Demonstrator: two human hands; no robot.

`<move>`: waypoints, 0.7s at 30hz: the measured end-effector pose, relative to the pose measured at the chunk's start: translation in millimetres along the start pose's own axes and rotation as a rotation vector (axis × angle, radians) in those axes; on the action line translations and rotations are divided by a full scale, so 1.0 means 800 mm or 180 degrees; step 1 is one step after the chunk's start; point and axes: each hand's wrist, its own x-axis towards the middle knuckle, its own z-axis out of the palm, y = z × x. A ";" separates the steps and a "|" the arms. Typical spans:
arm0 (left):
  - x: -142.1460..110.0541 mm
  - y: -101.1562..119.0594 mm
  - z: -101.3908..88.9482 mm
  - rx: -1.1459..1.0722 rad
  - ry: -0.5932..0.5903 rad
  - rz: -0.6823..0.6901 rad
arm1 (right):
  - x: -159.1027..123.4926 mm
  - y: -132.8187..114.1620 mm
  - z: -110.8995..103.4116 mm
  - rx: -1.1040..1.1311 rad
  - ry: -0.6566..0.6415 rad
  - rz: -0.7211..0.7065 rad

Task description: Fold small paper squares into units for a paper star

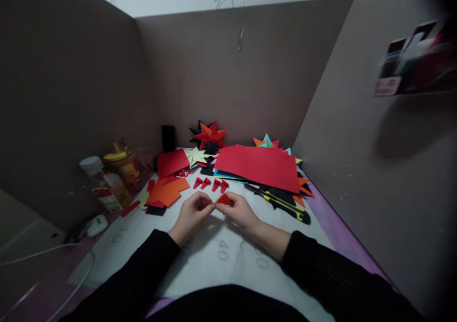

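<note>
A small piece of folded red paper (223,199) is pinched between the thumb and fingers of my right hand (243,213), just above the white mat. My left hand (193,216) meets it at the left corner, thumb and fingertips closed there; the exact grip is partly hidden. Just beyond my fingers stand several small folded red paper pieces (215,185) in a row. Orange paper sheets (166,192) lie beyond my left hand. Past my right hand rests a black and yellow utility knife (282,205).
Large red paper sheets (259,165) are stacked at the back right. Folded paper stars (211,135) stand against the grey partition (239,74). Along the left side are a bottle (107,188), a brown cup (124,167), a white case (97,225) and a white cable (80,284).
</note>
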 end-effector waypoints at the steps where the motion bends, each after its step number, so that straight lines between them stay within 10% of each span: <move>1: 0.000 0.000 0.001 0.0024 -0.0033 -0.0011 | 0.000 0.000 0.000 -0.0032 0.0031 -0.0003; 11: -0.001 -0.002 0.001 0.0073 -0.0289 -0.0339 | 0.008 0.012 -0.007 0.0271 0.0547 0.0138; 21: -0.003 0.002 0.002 0.0750 -0.0243 -0.0062 | 0.002 0.001 0.002 0.0409 0.0224 0.0329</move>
